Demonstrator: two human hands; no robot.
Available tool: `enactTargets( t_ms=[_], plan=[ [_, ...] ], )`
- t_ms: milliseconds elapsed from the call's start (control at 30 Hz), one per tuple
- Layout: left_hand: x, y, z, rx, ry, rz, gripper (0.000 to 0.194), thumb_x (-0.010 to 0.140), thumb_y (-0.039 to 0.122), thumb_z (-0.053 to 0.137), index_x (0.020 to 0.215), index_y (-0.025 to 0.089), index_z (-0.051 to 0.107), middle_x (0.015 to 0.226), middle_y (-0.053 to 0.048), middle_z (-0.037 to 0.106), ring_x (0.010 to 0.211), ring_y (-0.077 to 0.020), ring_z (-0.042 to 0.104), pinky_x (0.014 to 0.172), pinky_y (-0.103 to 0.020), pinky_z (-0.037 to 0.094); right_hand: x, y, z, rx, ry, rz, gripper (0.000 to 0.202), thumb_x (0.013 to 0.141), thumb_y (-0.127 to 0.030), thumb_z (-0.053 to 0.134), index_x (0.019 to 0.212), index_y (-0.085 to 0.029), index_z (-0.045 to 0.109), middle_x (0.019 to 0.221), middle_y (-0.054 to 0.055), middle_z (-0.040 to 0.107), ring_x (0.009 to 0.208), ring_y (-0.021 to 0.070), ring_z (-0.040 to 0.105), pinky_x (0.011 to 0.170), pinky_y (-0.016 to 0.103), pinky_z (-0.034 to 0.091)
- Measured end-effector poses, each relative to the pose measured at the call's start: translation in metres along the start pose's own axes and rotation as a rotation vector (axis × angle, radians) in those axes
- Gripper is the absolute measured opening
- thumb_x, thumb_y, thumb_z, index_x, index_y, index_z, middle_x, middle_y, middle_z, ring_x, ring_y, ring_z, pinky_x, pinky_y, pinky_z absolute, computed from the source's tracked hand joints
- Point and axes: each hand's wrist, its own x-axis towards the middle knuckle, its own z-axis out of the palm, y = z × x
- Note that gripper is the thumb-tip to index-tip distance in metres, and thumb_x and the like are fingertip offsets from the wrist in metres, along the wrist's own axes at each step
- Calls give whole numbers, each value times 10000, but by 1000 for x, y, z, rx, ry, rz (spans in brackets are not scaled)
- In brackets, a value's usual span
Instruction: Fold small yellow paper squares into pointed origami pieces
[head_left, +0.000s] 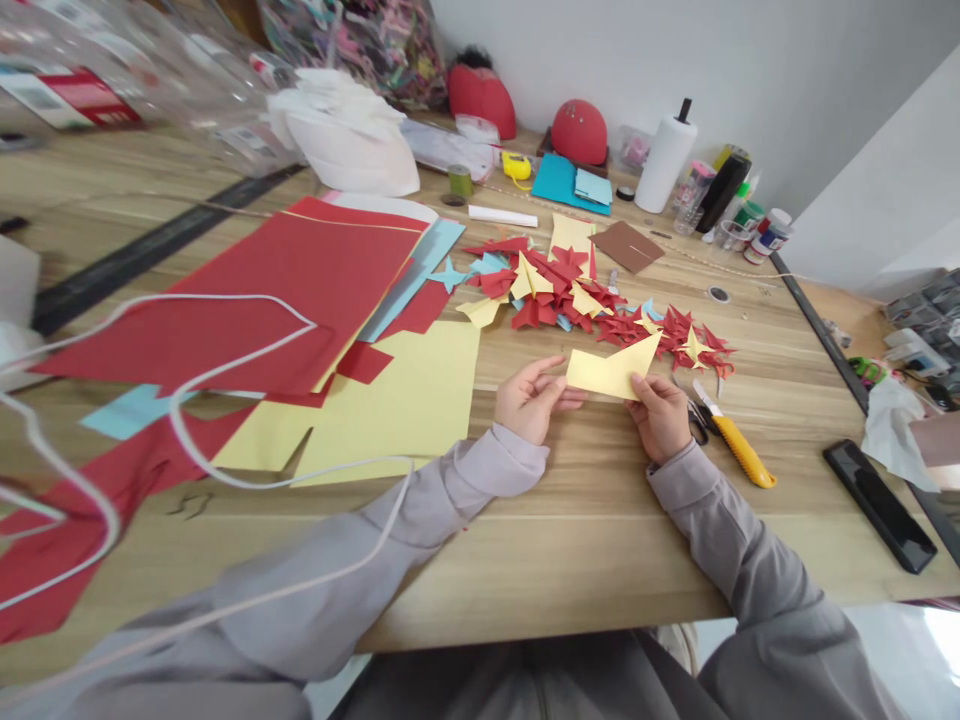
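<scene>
Between my two hands is a piece of folded yellow paper (611,372), with one corner folded up into a point at its right. My left hand (531,398) pinches its left end between thumb and fingers. At its lower right edge, my right hand (660,415) grips it with the thumb in front. The paper is held just above the wooden table. Right behind it lies a heap of red, yellow and blue folded paper stars (551,285). Scissors (697,422), partly hidden, and a yellow utility knife (742,450) lie beside my right hand.
Large red paper sheets (247,290) and yellow sheets (397,400) cover the left side, with a white cable (292,475) looping over them. A black phone (879,505) lies at right, near another person's arm (934,440). Bottles (667,160) and a yellow tape measure (516,167) stand behind.
</scene>
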Motion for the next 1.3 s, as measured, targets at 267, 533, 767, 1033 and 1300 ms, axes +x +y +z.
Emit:
enactTargets(
  t_ms=[267, 533, 767, 1033, 1300],
  plan=[
    [-3, -1, 6, 77, -50, -71, 659, 386, 184, 813, 977, 113, 530, 812, -67, 672, 659, -193, 655, 568, -316, 570, -2, 9, -4, -198, -110, -92, 199, 604, -368, 719, 632, -183, 651, 564, -26, 595, 493, 90, 474, 470, 231, 376],
    [0, 3, 7, 86, -121, -297, 397, 456, 99, 789, 796, 74, 586, 667, -87, 677, 491, -187, 639, 444, -259, 541, -2, 8, -5, -260, -148, -88, 237, 603, -408, 710, 631, -183, 643, 543, -25, 583, 485, 95, 471, 474, 235, 374],
    [0, 3, 7, 96, -91, -306, 339, 455, 81, 782, 743, 66, 604, 591, -76, 665, 457, -180, 625, 422, -250, 530, -3, 9, -5, -242, -163, -70, 218, 607, -396, 713, 617, -189, 643, 532, -31, 582, 481, 96, 481, 472, 232, 382],
    [-1, 5, 8, 136, -45, -183, 258, 494, 101, 749, 701, 63, 601, 538, -62, 646, 438, -171, 608, 424, -267, 521, -11, -3, 4, -203, -396, -45, 413, 538, -326, 766, 920, -226, 645, 835, 5, 687, 687, 148, 606, 632, 278, 497],
    [-7, 3, 9, 176, -80, -109, 248, 504, 154, 749, 687, 65, 608, 513, -56, 636, 435, -159, 601, 436, -265, 523, -12, -3, 2, -293, -461, -54, 273, 595, -285, 740, 848, -199, 683, 880, 27, 704, 786, 179, 636, 774, 336, 493]
  ],
)
